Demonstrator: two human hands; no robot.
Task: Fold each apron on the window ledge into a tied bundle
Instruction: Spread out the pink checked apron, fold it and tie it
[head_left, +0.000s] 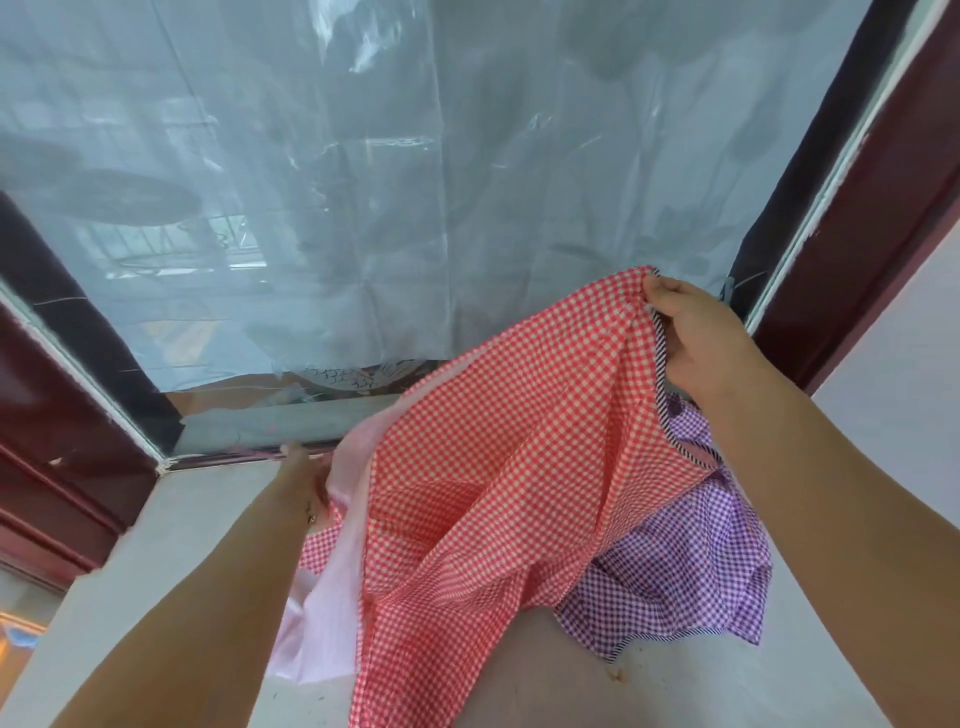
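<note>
The right hand (696, 338) pinches the red checked apron (498, 467) at 2 o'clock, lifted off the window ledge (171, 519); the left hand (306, 478) grips its 9 o'clock edge. Tension should stay even before folding.

One apron (498, 467) hangs over the window ledge (197, 525); another apron (675, 566) lies on it, right; window (363, 182) behind.

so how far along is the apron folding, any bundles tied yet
Done: nothing visible; no tied bundle shows on the window ledge.
In hand: the red checked apron is lifted and spread, the right hand pinching its top corner and the left hand holding the pale pink side; no fold made yet.
Left: folding and tying this one, then the purple checked apron lying crumpled beneath it.
</note>
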